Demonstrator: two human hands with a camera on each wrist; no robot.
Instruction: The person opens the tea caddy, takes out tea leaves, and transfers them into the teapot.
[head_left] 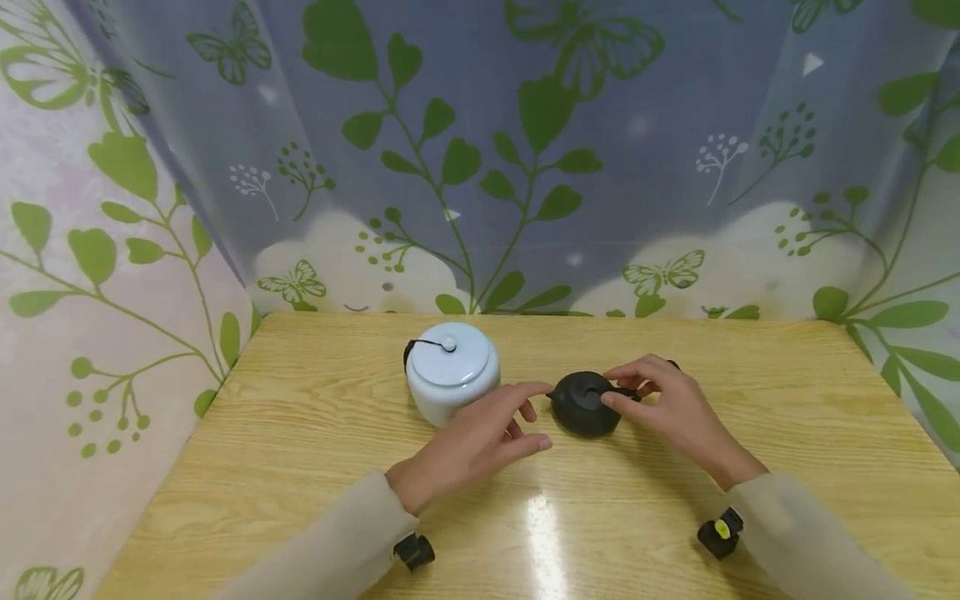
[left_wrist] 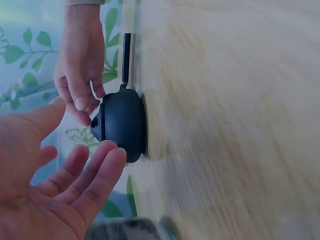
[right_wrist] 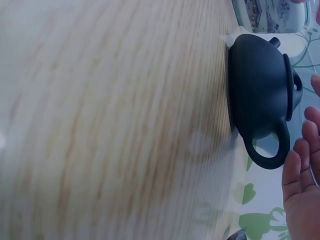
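A dark teapot (head_left: 579, 418) stands upright on the wooden table, its lid on. My left hand (head_left: 476, 442) hovers left of it, index fingertip right at the spout, with thumb and fingers apart and nothing between them. On the other side, my right hand (head_left: 678, 412) reaches over the loop handle (right_wrist: 272, 161), its thumb near the lid. The right wrist view shows those fingers loosely extended beside the handle, not curled round it. A pale blue-white lidded jar (head_left: 453, 379) sits just behind my left hand, which hides its lower right side.
A black cord (head_left: 426, 342) runs from the jar's lid knob over its left side. A small dark tip (head_left: 672, 365) shows behind my right hand. The wooden table (head_left: 300, 433) ends at a patterned curtain (head_left: 465, 167) at the back.
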